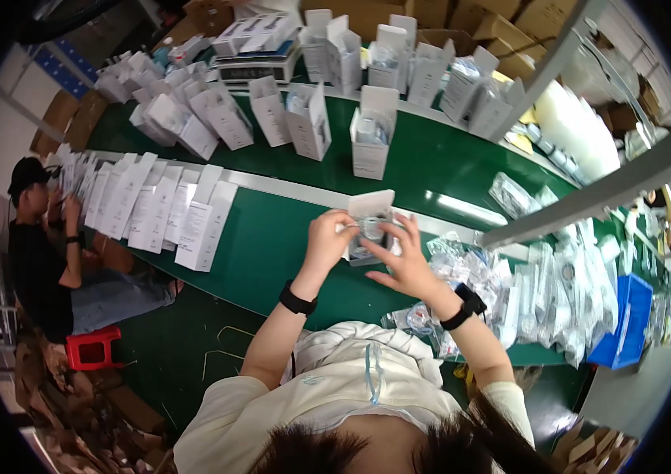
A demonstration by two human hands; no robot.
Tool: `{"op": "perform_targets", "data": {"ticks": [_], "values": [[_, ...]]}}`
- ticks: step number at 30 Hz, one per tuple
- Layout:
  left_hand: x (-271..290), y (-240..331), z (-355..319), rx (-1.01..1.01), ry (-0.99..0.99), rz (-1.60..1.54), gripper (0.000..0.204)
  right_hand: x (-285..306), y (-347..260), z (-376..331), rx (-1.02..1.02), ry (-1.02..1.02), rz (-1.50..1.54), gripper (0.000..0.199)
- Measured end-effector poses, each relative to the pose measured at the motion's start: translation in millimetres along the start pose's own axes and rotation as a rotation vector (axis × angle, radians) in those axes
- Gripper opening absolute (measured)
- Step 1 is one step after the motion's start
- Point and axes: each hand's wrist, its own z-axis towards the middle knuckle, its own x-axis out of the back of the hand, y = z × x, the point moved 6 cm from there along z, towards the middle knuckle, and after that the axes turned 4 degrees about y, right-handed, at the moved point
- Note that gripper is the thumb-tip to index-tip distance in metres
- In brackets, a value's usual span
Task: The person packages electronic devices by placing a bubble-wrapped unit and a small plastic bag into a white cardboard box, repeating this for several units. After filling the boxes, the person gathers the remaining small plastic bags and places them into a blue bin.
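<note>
A small white carton [372, 203] stands in front of me with its top flap raised. Clear-wrapped contents show in its opening. My left hand [327, 238] is closed at the carton's left edge, its fingertips pinching at the rim. Over the opening and right side, my right hand [408, 265] has its fingers spread, with the fingertips touching or just above the wrapped contents. Both hands partly hide the carton's body. Just right of my right hand lies a pile of small items in clear plastic bags [473, 276].
A row of white cartons [150, 205] stands at the left. Another open carton [373, 134] is beyond my hands, with more along the back. Long bagged parts [560, 292] and a blue bin [626, 320] are at the right. A metal post [588, 178] slants nearby. A co-worker [43, 245] sits far left.
</note>
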Motion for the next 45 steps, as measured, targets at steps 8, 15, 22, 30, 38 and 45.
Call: {"op": "perform_targets", "data": {"ticks": [8,15,22,30,38,45], "values": [[-26,15,-22,0.033,0.128,-0.586,0.025,-71,107,-61,-0.713,0.163,0.722,0.097],[91,-22,-119,0.103,0.569,-0.525,0.029,22,245,0,-0.537,0.885,0.457,0.095],[342,-166,-200,0.169,1.268,-0.137,0.033,13,312,10,-0.616,0.743,0.173,0.097],[614,-317,-75,0.259,1.204,0.513,0.046,-53,151,25,-0.659,0.788,-0.177,0.059],[658,-437,37,0.374,0.753,-0.302,0.049,-213,-2,53,-0.676,0.223,0.310,0.050],[628,-497,37,0.460,0.606,-0.718,0.043,-318,-91,102,-0.980,-0.007,0.778,0.066]]}}
